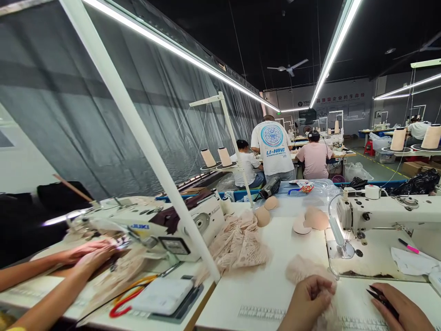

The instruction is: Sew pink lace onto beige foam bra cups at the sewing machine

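Note:
My left hand [306, 301] is closed on a piece of beige lace fabric [306, 268], which lies partly on the white table near the front edge. To the right, my right hand [401, 308] holds small black thread snips [381, 299], their points facing left, apart from the fabric. Just beyond my hands stands a white sewing machine [375, 212], its needle area lit. Beige molded cups [315, 218] lie behind the fabric, and a heap of beige lace [239, 241] rests to the left.
A co-worker's hands [91, 253] work at a JUKI sewing machine [138, 226] on the left. A white post [144, 147] rises between the two tables. Red-handled scissors [120, 308] lie beside a white device [163, 294]. A pink-banded pen [409, 246] rests on white cloth. Several people sit or stand farther back.

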`<act>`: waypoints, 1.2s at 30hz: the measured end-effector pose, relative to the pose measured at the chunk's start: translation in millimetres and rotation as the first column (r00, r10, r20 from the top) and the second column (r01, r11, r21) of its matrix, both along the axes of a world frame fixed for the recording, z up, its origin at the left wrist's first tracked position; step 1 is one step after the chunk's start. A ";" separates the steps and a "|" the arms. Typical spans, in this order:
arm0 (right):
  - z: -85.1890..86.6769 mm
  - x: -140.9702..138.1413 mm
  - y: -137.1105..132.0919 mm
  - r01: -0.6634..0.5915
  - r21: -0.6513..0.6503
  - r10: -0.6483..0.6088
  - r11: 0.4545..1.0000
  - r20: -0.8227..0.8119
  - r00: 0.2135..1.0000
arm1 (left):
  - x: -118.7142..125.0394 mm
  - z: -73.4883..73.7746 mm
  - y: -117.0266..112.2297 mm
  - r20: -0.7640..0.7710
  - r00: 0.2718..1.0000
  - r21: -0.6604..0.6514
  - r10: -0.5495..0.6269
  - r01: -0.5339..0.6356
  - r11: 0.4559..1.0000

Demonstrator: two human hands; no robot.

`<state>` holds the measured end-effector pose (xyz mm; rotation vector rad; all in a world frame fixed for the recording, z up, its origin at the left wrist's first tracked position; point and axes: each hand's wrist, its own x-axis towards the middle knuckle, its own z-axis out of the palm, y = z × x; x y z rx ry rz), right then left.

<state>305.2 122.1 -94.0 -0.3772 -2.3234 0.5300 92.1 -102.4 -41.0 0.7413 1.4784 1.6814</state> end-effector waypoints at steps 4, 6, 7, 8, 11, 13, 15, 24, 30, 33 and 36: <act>43.5 -2.0 -27.9 -0.068 0.118 0.069 0.991 -0.002 0.998 | 11.2 28.2 5.0 0.067 0.998 0.056 0.003 -0.006 0.998; 70.0 -5.9 -42.5 -0.070 0.207 0.076 0.976 -0.018 0.997 | 16.0 43.5 7.9 0.072 0.997 0.076 -0.027 0.021 0.997; 81.9 -8.9 -48.0 -0.068 0.263 0.073 0.962 -0.012 0.997 | 17.6 49.5 9.6 0.064 0.996 0.071 -0.055 0.050 0.996; 92.1 -12.2 -52.2 -0.065 0.321 0.069 0.945 -0.003 0.998 | 18.7 54.1 11.2 0.056 0.996 0.067 -0.064 0.060 0.996; 110.4 -21.4 -58.2 -0.049 0.437 0.045 0.898 0.020 0.999 | 20.9 61.5 13.8 0.047 0.994 0.051 -0.097 0.095 0.994; 113.9 -25.7 -60.4 -0.038 0.492 0.025 0.870 0.033 0.999 | 22.5 63.3 13.7 0.054 0.992 0.050 -0.110 0.107 0.993; 113.7 -29.6 -63.0 -0.030 0.532 0.009 0.846 0.042 0.999 | 24.2 64.0 13.3 0.045 0.992 0.047 -0.117 0.115 0.992; 103.7 -33.0 -71.4 -0.072 0.567 -0.013 0.821 0.145 0.989 | 19.1 68.7 7.7 -0.051 0.978 -0.044 -0.203 0.201 0.979; 93.0 -12.5 -65.9 -0.065 0.351 -0.032 0.934 0.264 0.964 | 0.5 93.8 -11.7 -0.217 0.954 -0.114 -0.205 0.183 0.976; 89.8 -5.8 -61.9 -0.050 0.283 -0.042 0.958 0.307 0.951 | -7.6 102.7 -20.9 -0.339 0.919 -0.169 -0.202 0.152 0.974; 79.9 1.6 -47.7 0.028 0.272 -0.119 0.962 0.322 0.939 | -29.0 117.0 -38.0 -0.514 0.846 -0.221 -0.143 0.031 0.975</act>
